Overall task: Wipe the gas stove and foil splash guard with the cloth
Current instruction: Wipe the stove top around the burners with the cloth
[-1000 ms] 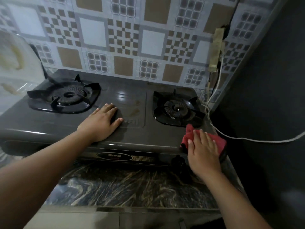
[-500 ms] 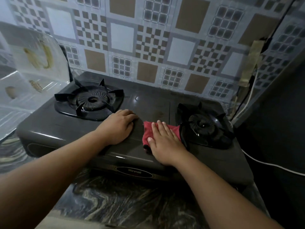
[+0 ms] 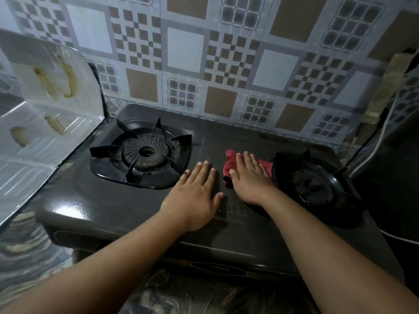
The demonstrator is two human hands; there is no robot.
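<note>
At frame centre, the flat right hand [image 3: 249, 177] presses the crumpled red cloth [image 3: 231, 164] onto the glossy dark two-burner gas stove [image 3: 108, 205]. The left hand [image 3: 195, 193], spread and empty, steadies it. Best to press evenly and overlap strokes between the burners.

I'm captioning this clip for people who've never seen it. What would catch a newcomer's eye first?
The red cloth stands out most, pressed flat under the right hand on the dark stove between its two burners. The left hand lies flat beside it, bare on the stove top. At far left, the shiny foil guard shows yellow-brown stains.
</note>
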